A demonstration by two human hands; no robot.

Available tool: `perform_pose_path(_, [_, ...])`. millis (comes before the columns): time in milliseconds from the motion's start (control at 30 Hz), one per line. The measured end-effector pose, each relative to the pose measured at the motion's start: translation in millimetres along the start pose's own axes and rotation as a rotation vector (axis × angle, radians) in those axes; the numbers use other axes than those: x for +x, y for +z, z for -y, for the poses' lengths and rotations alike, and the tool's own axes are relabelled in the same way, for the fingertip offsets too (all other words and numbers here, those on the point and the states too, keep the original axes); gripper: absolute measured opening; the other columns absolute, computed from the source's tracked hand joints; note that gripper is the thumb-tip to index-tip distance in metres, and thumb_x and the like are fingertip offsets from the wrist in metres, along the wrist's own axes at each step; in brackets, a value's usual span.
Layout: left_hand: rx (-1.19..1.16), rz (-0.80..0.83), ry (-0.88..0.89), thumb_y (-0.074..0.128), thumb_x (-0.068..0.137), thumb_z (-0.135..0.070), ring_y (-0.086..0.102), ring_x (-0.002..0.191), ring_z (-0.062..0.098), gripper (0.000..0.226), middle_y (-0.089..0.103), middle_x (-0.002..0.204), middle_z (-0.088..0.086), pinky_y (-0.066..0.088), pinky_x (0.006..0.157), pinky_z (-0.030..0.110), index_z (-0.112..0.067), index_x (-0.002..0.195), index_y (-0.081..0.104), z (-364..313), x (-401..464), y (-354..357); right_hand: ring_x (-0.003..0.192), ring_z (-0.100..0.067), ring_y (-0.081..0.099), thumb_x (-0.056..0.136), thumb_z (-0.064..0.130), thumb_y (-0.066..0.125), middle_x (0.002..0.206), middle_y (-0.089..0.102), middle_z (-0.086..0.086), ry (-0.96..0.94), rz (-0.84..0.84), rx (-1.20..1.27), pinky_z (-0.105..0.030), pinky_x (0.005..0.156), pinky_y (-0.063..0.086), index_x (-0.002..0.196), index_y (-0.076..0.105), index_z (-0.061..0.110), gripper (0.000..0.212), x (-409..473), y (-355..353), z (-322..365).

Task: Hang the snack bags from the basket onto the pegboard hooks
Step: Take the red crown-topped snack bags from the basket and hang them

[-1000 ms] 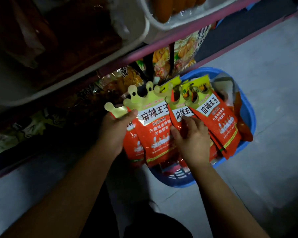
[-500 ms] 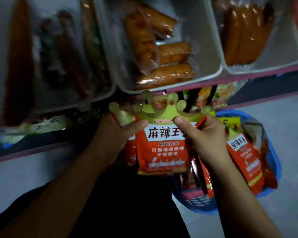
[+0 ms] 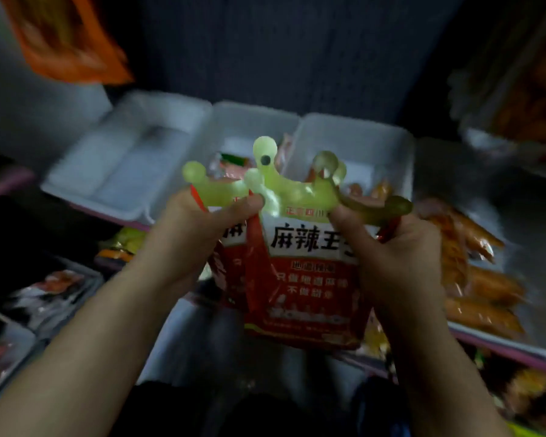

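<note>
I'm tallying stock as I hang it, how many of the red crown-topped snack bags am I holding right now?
2 that I can make out: the front bag, pinched by the right hand, and a second bag behind it, gripped by the left hand. More may be hidden behind.

Two hands show, the left (image 3: 186, 244) and the right (image 3: 401, 263); at least two red snack bags with pale green crown tops are held up, one in front (image 3: 306, 288) and one behind it (image 3: 230, 266); three white trays (image 3: 133, 171) stand side by side beyond; the sausage packs (image 3: 479, 279) at right are too blurred to count.
</note>
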State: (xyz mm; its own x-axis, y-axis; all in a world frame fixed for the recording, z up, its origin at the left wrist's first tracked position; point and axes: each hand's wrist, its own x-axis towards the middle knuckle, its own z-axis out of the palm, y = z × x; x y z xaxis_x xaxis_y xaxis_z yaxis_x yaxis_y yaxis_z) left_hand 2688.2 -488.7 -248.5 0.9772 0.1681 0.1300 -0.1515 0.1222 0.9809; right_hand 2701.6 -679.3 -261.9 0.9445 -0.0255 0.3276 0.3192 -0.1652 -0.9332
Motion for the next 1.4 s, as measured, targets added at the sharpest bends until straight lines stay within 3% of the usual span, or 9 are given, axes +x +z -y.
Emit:
perform_pose_path(133, [-0.071,0.022,0.077,0.068,0.062,-0.025,0.071,0.065,0.014,0.021,0.074,0.074,0.004,0.054,0.057,0.02,-0.013,0.077,0.075,-40.2,35.5,-22.9,0.071,-0.006,0.072,0.079,0.029,0.074,0.075,0.074,0.017,-0.106,-0.046,0.025,-0.03,0.064,0.06,0.075,0.074,0.028,0.003,41.4,23.9,32.6])
perform_pose_path(233, [-0.06,0.026,0.188,0.071,0.056,-0.027,0.068,0.061,0.007,0.017,0.072,0.067,0.0,0.052,0.057,0.016,-0.019,0.07,0.076,-76.7,59.1,-43.1,0.072,-0.007,0.072,0.074,0.036,0.074,0.076,0.074,0.018,-0.186,-0.027,0.036,-0.037,0.07,0.059,0.087,0.073,0.041,0.014,67.2,40.8,62.0])
perform_pose_path(367, [0.066,0.042,0.307,0.074,0.05,-0.027,0.069,0.062,0.006,0.021,0.073,0.067,0.0,0.052,0.057,0.015,-0.026,0.071,0.077,-124.2,81.3,-69.6,0.07,-0.006,0.072,0.063,0.042,0.069,0.074,0.074,0.017,-0.29,0.009,0.134,-0.024,0.06,0.057,0.079,0.072,0.052,0.019,88.7,64.7,95.2])
perform_pose_path(433, [0.092,0.051,0.349,0.073,0.054,-0.024,0.069,0.064,0.008,0.018,0.074,0.069,0.001,0.053,0.059,0.015,-0.023,0.072,0.077,-142.2,89.0,-75.3,0.07,-0.009,0.073,0.062,0.039,0.071,0.074,0.075,0.013,-0.309,0.022,0.193,-0.021,0.057,0.057,0.081,0.073,0.049,0.022,96.9,73.5,105.5])
perform_pose_path(533, [-0.019,0.029,0.365,0.069,0.06,-0.02,0.068,0.062,0.01,0.015,0.073,0.068,0.002,0.054,0.057,0.018,-0.015,0.073,0.075,-160.1,102.8,-79.3,0.073,-0.02,0.074,0.059,0.041,0.073,0.08,0.077,0.001,-0.273,0.104,0.278,-0.036,0.061,0.061,0.09,0.075,0.039,0.032,109.5,86.0,117.8])
perform_pose_path(667, [-0.163,0.031,0.283,0.067,0.064,-0.019,0.068,0.064,0.015,0.035,0.072,0.074,0.009,0.057,0.06,0.024,-0.005,0.096,0.067,-173.3,118.2,-82.3,0.074,-0.023,0.074,0.058,0.043,0.073,0.08,0.077,-0.003,-0.228,0.144,0.283,-0.042,0.071,0.059,0.087,0.077,0.029,0.032,125.6,102.2,127.6])
perform_pose_path(833, [0.044,-0.059,0.427,0.071,0.06,-0.027,0.066,0.063,0.003,0.015,0.073,0.069,-0.004,0.048,0.052,0.011,-0.021,0.073,0.075,-188.5,131.5,-92.2,0.066,-0.021,0.074,0.059,0.046,0.071,0.073,0.076,0.0,-0.233,0.104,0.263,-0.04,0.066,0.059,0.084,0.074,0.04,0.025,134.2,112.0,134.4])
perform_pose_path(1000, [0.174,-0.062,0.561,0.073,0.068,-0.026,0.064,0.061,-0.001,0.004,0.071,0.065,-0.008,0.048,0.057,0.011,-0.023,0.068,0.075,-207.0,144.7,-94.7,0.066,-0.023,0.074,0.058,0.045,0.071,0.073,0.076,-0.003,-0.226,0.092,0.271,-0.038,0.058,0.061,0.084,0.076,0.029,0.031,136.8,116.7,136.9])
perform_pose_path(1400, [0.138,-0.071,0.616,0.065,0.083,-0.01,0.056,0.051,-0.008,0.025,0.062,0.052,-0.015,0.042,0.049,0.007,-0.024,0.063,0.069,-212.8,163.1,-78.7,0.069,-0.027,0.074,0.058,0.042,0.072,0.075,0.076,-0.007,-0.2,0.038,0.296,-0.047,0.068,0.06,0.083,0.076,0.019,0.034,137.0,123.0,136.1])
